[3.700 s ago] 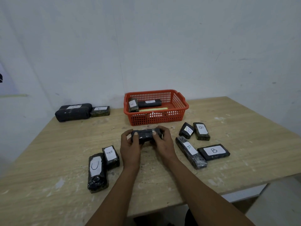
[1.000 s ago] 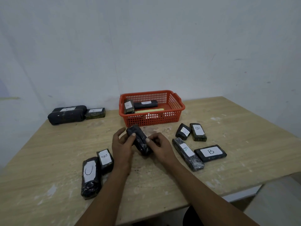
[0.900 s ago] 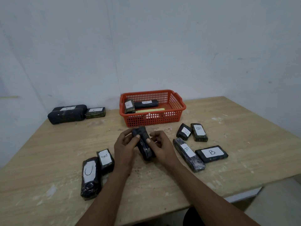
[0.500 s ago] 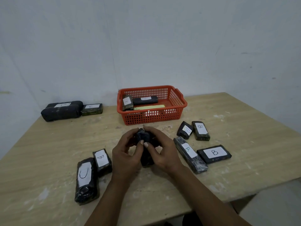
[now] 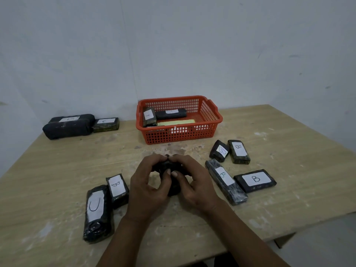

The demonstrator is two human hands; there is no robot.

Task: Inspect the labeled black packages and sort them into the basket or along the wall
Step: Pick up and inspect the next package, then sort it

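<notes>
Both hands hold one black package (image 5: 172,186) upright above the middle of the table; its label is hidden. My left hand (image 5: 147,186) grips it from the left, my right hand (image 5: 192,183) from the right, thumbs meeting on its near face. The red basket (image 5: 211,120) stands behind, by the wall, with a package marked A (image 5: 149,116) and a long black package (image 5: 171,113) inside. Two packages lie along the wall at far left: a big dark one (image 5: 67,125) and a small one marked C (image 5: 106,124).
Left of my hands lie a package marked C (image 5: 96,211) and one marked B (image 5: 117,186). Several B packages lie on the right: (image 5: 219,151), (image 5: 238,151), a long one (image 5: 225,181) and a flat one (image 5: 255,179). The table edge runs close at the front right.
The held package has been turned from lying crosswise to standing on end between my hands. My hands have drawn closer together around it.
</notes>
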